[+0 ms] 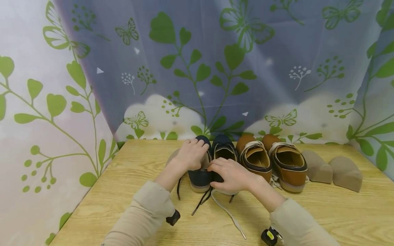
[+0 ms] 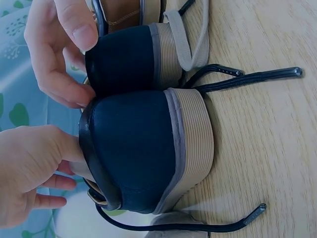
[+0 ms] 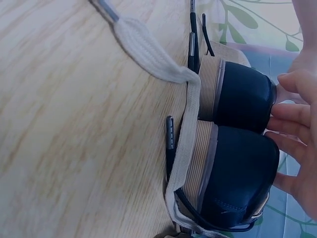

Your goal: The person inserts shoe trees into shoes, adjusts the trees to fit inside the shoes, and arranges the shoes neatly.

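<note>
A pair of navy shoes stands heel-forward: the left navy shoe [image 1: 198, 177] and the right navy shoe [image 1: 224, 147]. My left hand [image 1: 192, 153] reaches into the left shoe's opening, fingers bent around a grey-beige shoe insert [image 2: 82, 170] that is partly hidden inside. On the heel rims of both shoes rest the fingers of my right hand [image 1: 231, 174], seen close up in the right wrist view. Dark laces [image 2: 247, 82] and a flat pale lace [image 1: 227, 212] trail onto the table behind the heels.
A pair of brown shoes [image 1: 290, 181] stands to the right of the navy pair. Past them lie two beige foam-like inserts [image 1: 346, 172]. Another beige piece [image 1: 171, 157] shows left of my left hand. The wooden table [image 1: 132, 164] ends at a patterned cloth [image 1: 197, 68].
</note>
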Motion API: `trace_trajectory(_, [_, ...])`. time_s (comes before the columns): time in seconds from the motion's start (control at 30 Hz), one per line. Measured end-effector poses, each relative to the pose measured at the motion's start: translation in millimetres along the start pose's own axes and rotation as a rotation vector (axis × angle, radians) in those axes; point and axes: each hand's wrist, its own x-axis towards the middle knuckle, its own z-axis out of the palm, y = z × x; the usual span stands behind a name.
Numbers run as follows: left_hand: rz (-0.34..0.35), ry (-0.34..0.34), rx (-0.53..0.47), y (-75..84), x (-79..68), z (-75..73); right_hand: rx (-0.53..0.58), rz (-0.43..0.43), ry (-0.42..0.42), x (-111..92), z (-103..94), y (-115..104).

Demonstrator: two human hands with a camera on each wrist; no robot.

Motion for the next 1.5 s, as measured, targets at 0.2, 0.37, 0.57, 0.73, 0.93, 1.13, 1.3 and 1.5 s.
trace_trajectory(0.2, [-0.008, -0.002, -0.007, -0.5, 2.6, 5.8, -0.002, 0.003, -0.008, 1, -0.4, -1])
trace_trajectory(0.37, [-0.011, 0.015, -0.005, -0.5, 3.3, 9.4, 0.003, -0.01, 0.002, 1, -1.3, -1])
trace_trajectory(0.57, [-0.016, 0.016, 0.001, 0.8, 4.8, 9.4, 0.0, -0.021, 0.015, 1, -2.2, -1])
trace_trajectory(0.73, [-0.023, -0.002, 0.014, 1.8, 6.6, 9.7, -0.003, -0.034, 0.025, 1, -1.9, -1])
trace_trajectory(0.93, [-0.025, 0.002, 0.017, 1.9, 8.5, 11.0, -0.004, -0.035, 0.026, 1, -1.8, -1])
trace_trajectory(1.13, [-0.035, 0.0, 0.034, 2.4, 9.1, 11.4, 0.001, -0.026, 0.024, 1, -1.0, -1])
trace_trajectory(1.3, [-0.044, -0.005, 0.043, 2.8, 9.5, 12.0, -0.001, -0.031, 0.033, 1, -0.5, -1])
trace_trajectory(1.5, [-0.063, -0.004, 0.043, 1.7, 9.5, 14.1, -0.003, -0.036, 0.038, 1, -1.0, -1])
